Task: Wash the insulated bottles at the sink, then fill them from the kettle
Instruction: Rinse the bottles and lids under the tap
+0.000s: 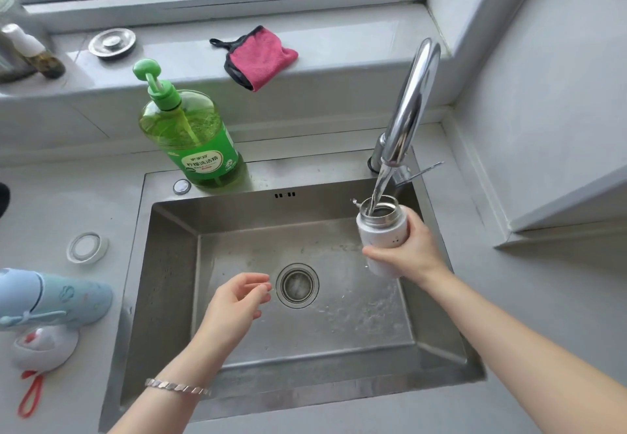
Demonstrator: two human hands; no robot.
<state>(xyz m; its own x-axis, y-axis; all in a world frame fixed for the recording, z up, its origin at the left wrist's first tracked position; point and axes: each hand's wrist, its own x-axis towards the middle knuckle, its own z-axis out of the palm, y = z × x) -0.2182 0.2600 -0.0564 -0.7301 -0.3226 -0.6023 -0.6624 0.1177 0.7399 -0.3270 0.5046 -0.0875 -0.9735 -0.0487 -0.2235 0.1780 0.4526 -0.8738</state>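
My right hand (412, 253) grips a small white insulated bottle (381, 230) with its steel mouth open, held tilted under the chrome tap (412, 100). Water streams from the spout into the bottle's mouth. My left hand (237, 301) hovers over the steel sink (169, 264) beside the drain (297, 285), fingers loosely curled and holding nothing. A light blue bottle (57, 301) lies on its side on the counter at the left. A white lid with a red loop (42, 348) sits just in front of it.
A green dish-soap pump bottle (193, 138) stands on the sink's back rim. A round white lid (86, 247) lies on the left counter. On the windowsill are a pink cloth (261, 56), a steel strainer plug (112, 43) and small bottles (34, 53).
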